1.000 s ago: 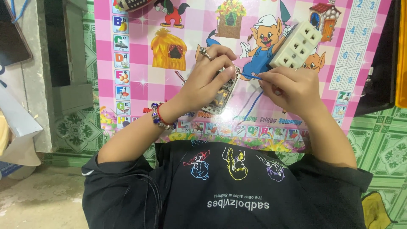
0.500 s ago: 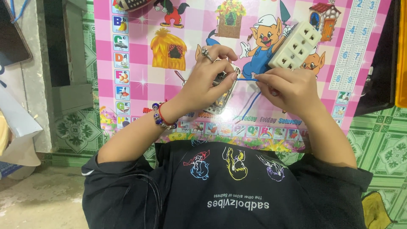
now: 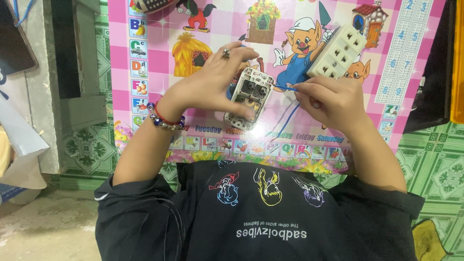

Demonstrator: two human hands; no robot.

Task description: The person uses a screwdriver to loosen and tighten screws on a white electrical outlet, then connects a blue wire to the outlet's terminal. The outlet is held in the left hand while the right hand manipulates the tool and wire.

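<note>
**Socket wiring, somewhere in the middle**

So the person's left hand point(image 3: 208, 89) has its fingers wrapped around an opened-up socket module point(image 3: 249, 99), back side facing the camera, held just above a pink kids' alphabet poster point(image 3: 145, 72) that serves as the surface. The right hand point(image 3: 333, 101) has its fingers pinched on a thin blue wire point(image 3: 285, 88), with the end sitting right at the module's edge. Whether the tip is actually seated in a terminal is too small to tell.

A white multi-outlet faceplate point(image 3: 338, 50) lies apart on the poster, just past the right hand, so it looks like the unit isn't closed up yet. Judging from this, wiring's in progress and reassembly is still left.
</note>
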